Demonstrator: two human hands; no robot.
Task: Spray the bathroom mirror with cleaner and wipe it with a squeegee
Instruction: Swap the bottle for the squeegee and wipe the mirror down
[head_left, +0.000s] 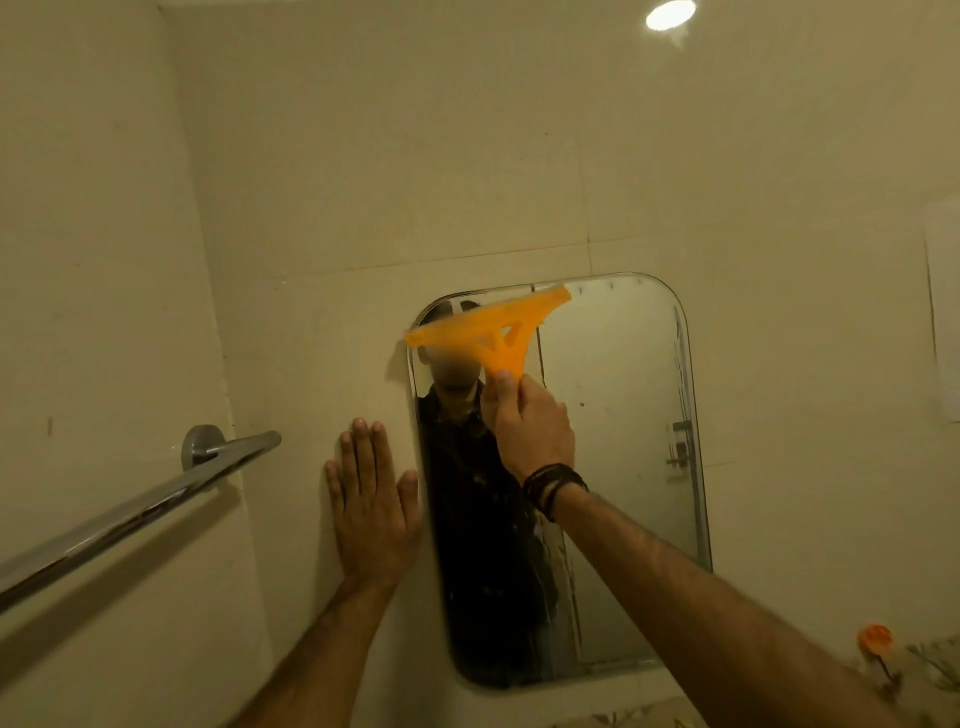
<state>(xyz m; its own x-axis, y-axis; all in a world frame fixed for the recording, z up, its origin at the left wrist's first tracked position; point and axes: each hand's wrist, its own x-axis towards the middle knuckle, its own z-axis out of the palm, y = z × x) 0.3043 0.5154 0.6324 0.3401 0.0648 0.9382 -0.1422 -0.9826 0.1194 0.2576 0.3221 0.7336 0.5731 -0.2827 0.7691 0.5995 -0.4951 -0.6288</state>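
A rounded rectangular mirror (623, 441) hangs on the beige tiled wall, with streaks and wet marks on its glass. My right hand (535, 423) grips the handle of an orange squeegee (488, 330), whose blade lies tilted across the mirror's upper left corner. My left hand (371, 501) presses flat against the wall just left of the mirror, fingers straight and pointing up. A dark band circles my right wrist. No spray bottle is in view.
A chrome towel bar (135, 512) juts out from the left wall beside my left hand. An orange object (875, 639) sits at the lower right, near a leaf-patterned surface. A ceiling light (670, 14) glows at the top.
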